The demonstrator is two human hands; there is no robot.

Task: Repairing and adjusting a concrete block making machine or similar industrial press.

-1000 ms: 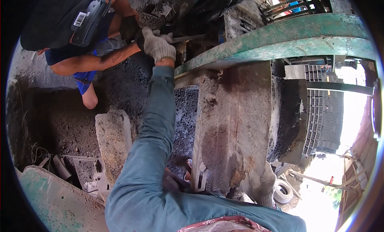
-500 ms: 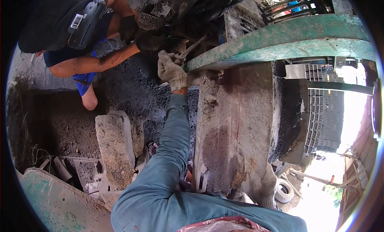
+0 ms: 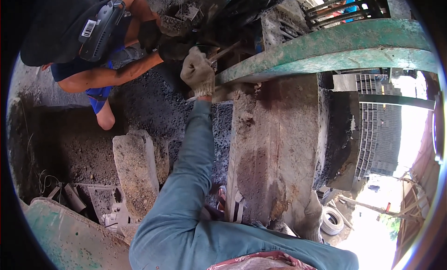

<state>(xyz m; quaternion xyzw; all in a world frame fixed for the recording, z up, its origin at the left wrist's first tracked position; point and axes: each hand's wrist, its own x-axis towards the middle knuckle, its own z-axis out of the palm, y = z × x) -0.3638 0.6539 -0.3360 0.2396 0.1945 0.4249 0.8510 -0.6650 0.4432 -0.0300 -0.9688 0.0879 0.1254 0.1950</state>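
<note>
Head view: shows left hand (image 3: 198,73) in a pale knit glove, curled into a firm fist round a metal bar (image 3: 226,51). Grips the bar low down; leaves the rest poking out up and to the right, next to the tip of a green beam (image 3: 326,49). Over a dark gap (image 3: 230,61) behind that beam; contents too dim to make out, can't tell contact with anything inside.

Right hand (image 3: 308,215) also gloved, laid by the outer edge of a worn grey slab (image 3: 274,144). Can't tell finger curl or any hold from this angle.

Just past left hand: co-worker (image 3: 125,75) in black cap (image 3: 51,35) and blue shorts, leaning in, dark gloves (image 3: 170,50) close by. Can't tell if touching.

Containers: only a pit-like hollow (image 3: 77,118) at left, shadowed along the top, holding loose brown-grey crumbs (image 3: 91,165). Black grit (image 3: 144,100) spread over the ground beside it.

Around: rough stone block (image 3: 135,172) lying left of the sleeve, green-painted panel (image 3: 74,237) at lower left, tire (image 3: 328,230) near right hand, stacked grey blocks (image 3: 384,135) farther off in bright light.
</note>
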